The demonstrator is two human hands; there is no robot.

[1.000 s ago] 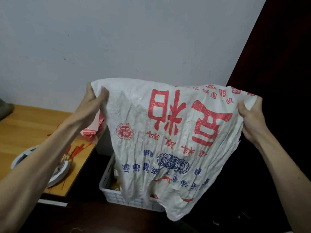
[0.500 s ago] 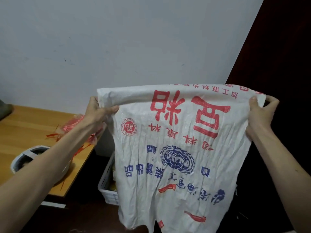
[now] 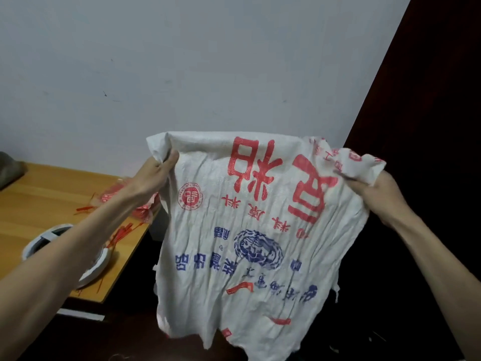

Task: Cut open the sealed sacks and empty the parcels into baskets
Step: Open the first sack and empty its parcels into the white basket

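A: Where is the sack?

B: The white woven sack (image 3: 255, 230) hangs upside down at centre frame; the left hand (image 3: 156, 175) grips its upper left corner, the right hand (image 3: 377, 188) clutches the upper right corner; hands well apart.

A: Anything else?

B: A wooden table (image 3: 39, 204) at lower left bears a tape roll (image 3: 88, 269) and red strips (image 3: 122, 233).

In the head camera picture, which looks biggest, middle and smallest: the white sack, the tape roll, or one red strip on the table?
1. White sack, by far the biggest.
2. Tape roll, partly hidden behind the left arm.
3. Red strip, the smallest.
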